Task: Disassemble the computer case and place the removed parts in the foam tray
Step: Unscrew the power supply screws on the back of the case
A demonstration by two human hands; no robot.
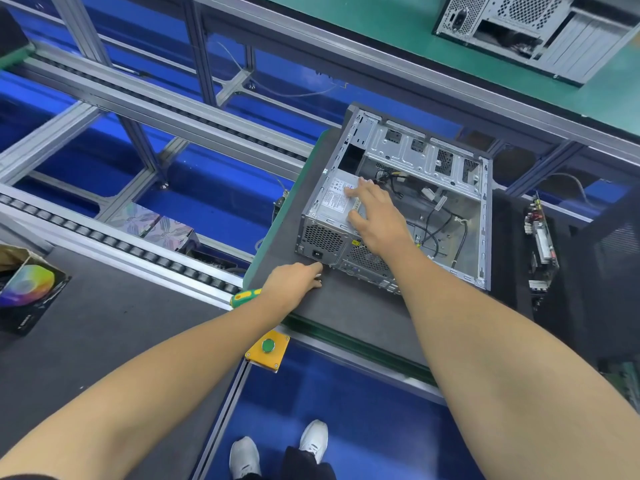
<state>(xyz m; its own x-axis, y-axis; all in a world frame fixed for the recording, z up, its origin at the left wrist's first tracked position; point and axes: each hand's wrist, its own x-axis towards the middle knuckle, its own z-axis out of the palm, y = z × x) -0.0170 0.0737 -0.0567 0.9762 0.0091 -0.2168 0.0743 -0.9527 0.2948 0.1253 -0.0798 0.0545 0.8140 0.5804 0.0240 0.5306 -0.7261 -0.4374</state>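
Open computer case (412, 209) on the grey desk (346, 306), side panel off.
Your right hand (375, 216) rests on the power supply (334, 206) in the case's near-left corner, fingers spread and fairly straight. Your left hand (294, 280) grips a green-and-yellow screwdriver (245, 296), its tip at the case's rear panel below the power socket. A removed circuit board (542, 242) lies on dark foam to the right.

Blue floor (346, 410), aluminium roller conveyor frame (114, 95), green bench (398, 32)
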